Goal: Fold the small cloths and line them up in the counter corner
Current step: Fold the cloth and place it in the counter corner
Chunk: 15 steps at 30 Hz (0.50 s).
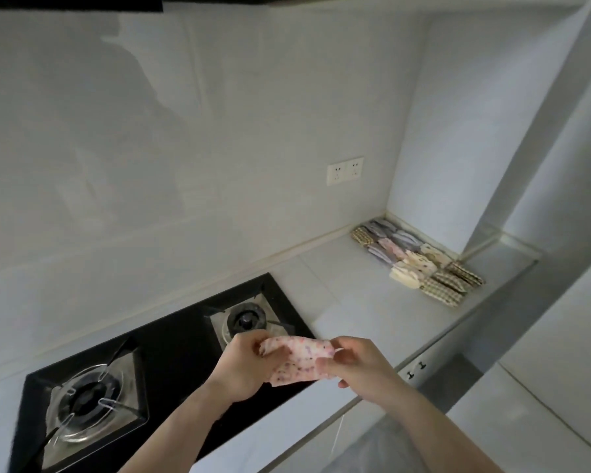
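Observation:
A small pink cloth with purple speckles (299, 361) is stretched between both hands above the front right edge of the hob. My left hand (249, 365) pinches its left end, my right hand (359, 365) grips its right end. The cloth looks partly folded, with its lower edge hanging free. In the far right counter corner lie several folded cloths (417, 259) in rows: checked beige, grey-striped, pale floral and cream ones, packed side by side against the wall.
A black two-burner gas hob (171, 353) fills the counter's left half, under my hands. Pale counter (348, 288) runs between hob and cloth rows. A double wall socket (344, 171) sits above. A clear plastic bag (376, 448) is below the counter edge.

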Each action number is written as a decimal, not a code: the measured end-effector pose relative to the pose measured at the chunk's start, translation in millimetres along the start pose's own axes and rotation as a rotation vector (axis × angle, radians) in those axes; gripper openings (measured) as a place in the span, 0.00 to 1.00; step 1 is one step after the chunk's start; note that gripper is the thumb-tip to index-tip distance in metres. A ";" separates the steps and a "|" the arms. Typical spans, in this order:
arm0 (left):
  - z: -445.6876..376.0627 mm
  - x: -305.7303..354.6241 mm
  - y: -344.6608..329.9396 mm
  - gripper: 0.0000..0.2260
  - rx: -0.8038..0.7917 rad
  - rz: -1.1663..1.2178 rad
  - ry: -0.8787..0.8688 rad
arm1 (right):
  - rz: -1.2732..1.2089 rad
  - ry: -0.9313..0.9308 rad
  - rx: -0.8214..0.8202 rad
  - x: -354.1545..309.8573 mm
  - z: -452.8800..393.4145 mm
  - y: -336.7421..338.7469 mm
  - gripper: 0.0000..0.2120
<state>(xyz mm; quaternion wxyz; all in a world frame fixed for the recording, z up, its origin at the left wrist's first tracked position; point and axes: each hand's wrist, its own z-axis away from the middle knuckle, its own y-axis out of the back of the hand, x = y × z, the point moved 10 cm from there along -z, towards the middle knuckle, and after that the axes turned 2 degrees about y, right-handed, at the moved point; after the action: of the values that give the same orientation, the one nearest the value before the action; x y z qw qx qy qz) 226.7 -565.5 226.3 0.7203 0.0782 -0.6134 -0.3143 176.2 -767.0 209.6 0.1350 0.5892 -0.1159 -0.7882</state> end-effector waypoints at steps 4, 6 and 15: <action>-31.8 16.3 -24.8 0.03 -0.071 0.041 -0.003 | -0.019 -0.089 0.114 25.1 -15.8 37.5 0.07; -45.9 19.0 -35.3 0.04 -0.097 0.053 0.032 | -0.072 -0.170 0.204 45.8 -24.3 58.9 0.05; -141.7 5.4 -57.8 0.04 -0.134 -0.020 0.134 | -0.440 -0.477 0.403 148.4 -88.4 132.3 0.05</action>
<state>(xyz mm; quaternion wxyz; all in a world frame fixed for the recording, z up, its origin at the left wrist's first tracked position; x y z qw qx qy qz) 338.5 -652.8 168.7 0.7600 0.0568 -0.5407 -0.3560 231.2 -944.8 97.0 -0.1869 0.4147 -0.1672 -0.8748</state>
